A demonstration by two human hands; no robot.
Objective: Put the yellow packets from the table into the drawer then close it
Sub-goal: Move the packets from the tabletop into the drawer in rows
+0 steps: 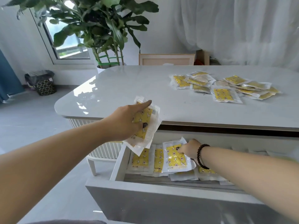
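My left hand (127, 122) holds a small stack of yellow packets (148, 126) above the left end of the open white drawer (119, 165), thumb pressed on the top one. My right hand (190, 148), with a dark bead bracelet at the wrist, reaches into the drawer and pinches a yellow packet (175, 156) that stands tilted on others. Several more packets (140, 159) lie flat inside the drawer. A loose pile of yellow packets (224, 86) lies on the far right of the white table (129, 88).
A big potted plant (103, 33) stands behind the table's far left corner. A wooden frame (166, 59) leans behind the table. A lined bin (42, 83) sits on the floor at the left wall. White curtains hang at the back right.
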